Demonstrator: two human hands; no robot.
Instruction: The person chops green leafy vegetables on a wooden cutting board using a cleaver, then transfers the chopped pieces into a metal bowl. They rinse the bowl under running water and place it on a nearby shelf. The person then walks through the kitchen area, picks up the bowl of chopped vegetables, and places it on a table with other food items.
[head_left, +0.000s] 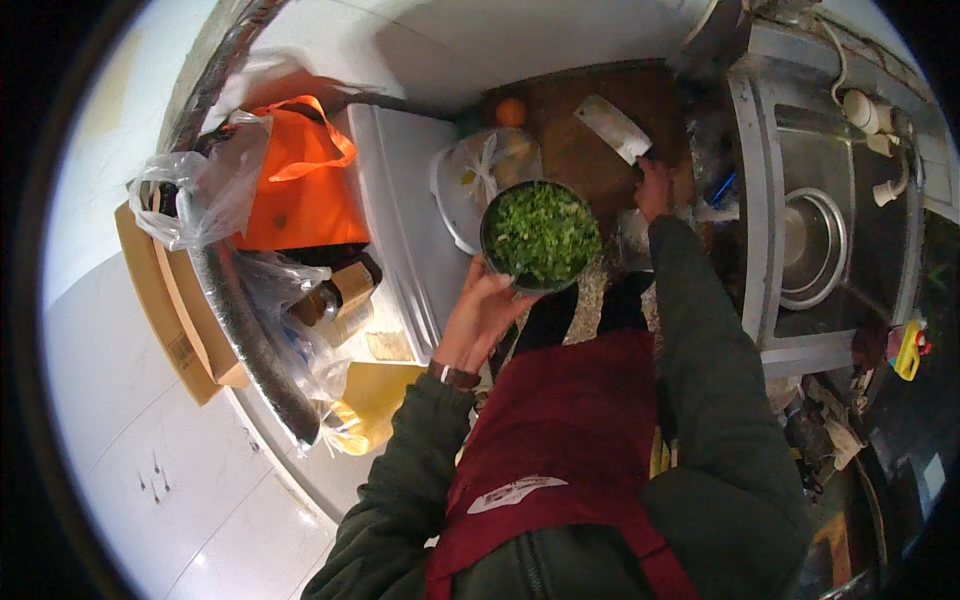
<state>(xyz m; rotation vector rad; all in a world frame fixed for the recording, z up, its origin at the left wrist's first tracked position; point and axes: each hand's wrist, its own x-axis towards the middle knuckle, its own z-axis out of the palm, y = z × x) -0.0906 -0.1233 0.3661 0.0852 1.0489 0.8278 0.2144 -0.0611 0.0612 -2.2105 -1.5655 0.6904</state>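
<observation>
A round bowl of chopped green leaves (541, 235) is held up at its near left rim by my left hand (487, 304), thumb over the edge. My right hand (655, 189) reaches to the right part of a brown wooden board (574, 169), its fingers at the near end of a cleaver (613, 129) that lies flat there. Whether the fingers close on the cleaver's handle cannot be told. Behind the bowl, a knotted clear plastic bag (495, 157) rests on a white round lid or dish (448, 195). An orange fruit (511, 112) sits at the board's back left.
At right stands a metal sink (814, 150) with a round steel basin (814, 247) in it. To the left are a white box-like appliance (405, 172), an orange bag (307, 195), jars (349, 289) and a cardboard box (176, 315). A foil-wrapped pipe (240, 315) curves along the left.
</observation>
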